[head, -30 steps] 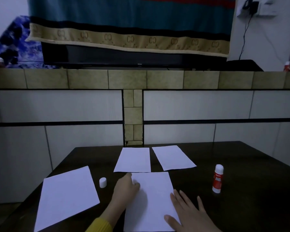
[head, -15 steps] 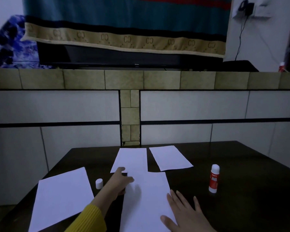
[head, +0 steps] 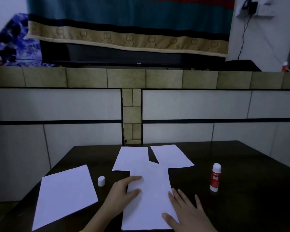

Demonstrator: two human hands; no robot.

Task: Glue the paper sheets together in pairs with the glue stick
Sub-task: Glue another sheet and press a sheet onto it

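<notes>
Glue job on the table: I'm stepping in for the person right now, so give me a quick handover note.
Left hand and right hand: both flat on the near sheet, gripping nothing.
That sheet overlaps two far sheets; another sheet lies left.
Glue stick stands right, uncapped; cap sits left of the left hand.
Done: cannot tell what is glued.
Left: probably press, then pair the rest.

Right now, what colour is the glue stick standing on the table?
The glue stick has a red label on a white body and top, clearest in the head view.
</notes>
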